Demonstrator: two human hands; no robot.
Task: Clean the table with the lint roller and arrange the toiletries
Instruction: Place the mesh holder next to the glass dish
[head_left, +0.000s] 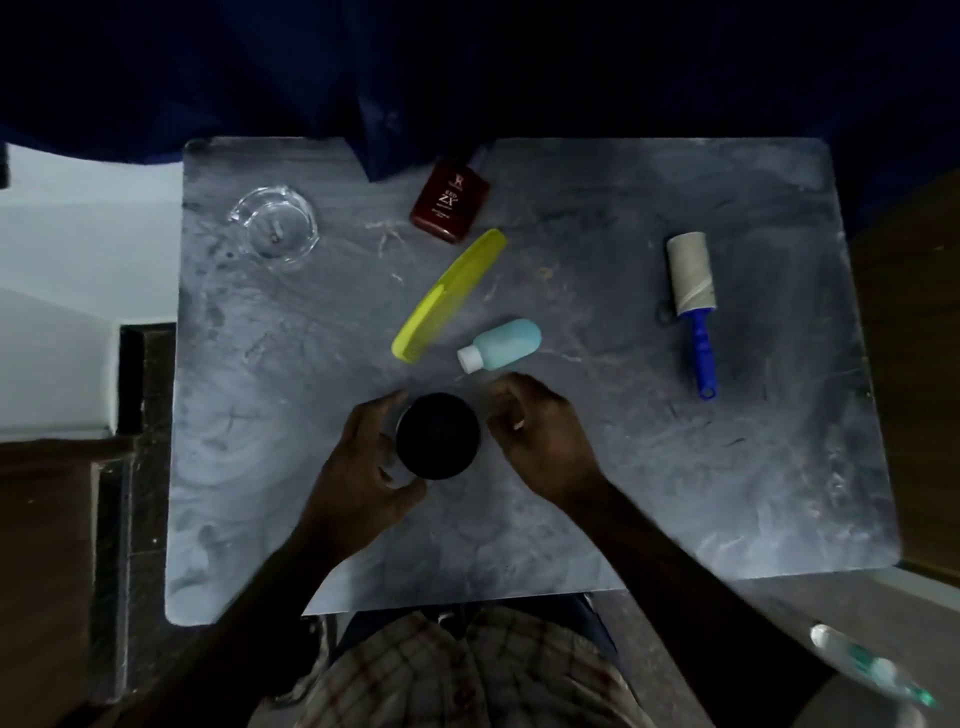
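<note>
A black round jar stands near the middle front of the grey table. My left hand curls around the jar's left side, thumb and fingers touching it. My right hand hovers just right of the jar, fingers bent and apart, holding nothing. Behind the jar lie a light blue bottle with a white cap, a yellow-green comb and a dark red bottle. The lint roller, with a blue handle, lies at the right.
A clear glass dish sits at the table's back left. Bits of lint and hair lie near the red bottle. A dark blue curtain hangs behind the table. A plastic bottle lies off the table, bottom right.
</note>
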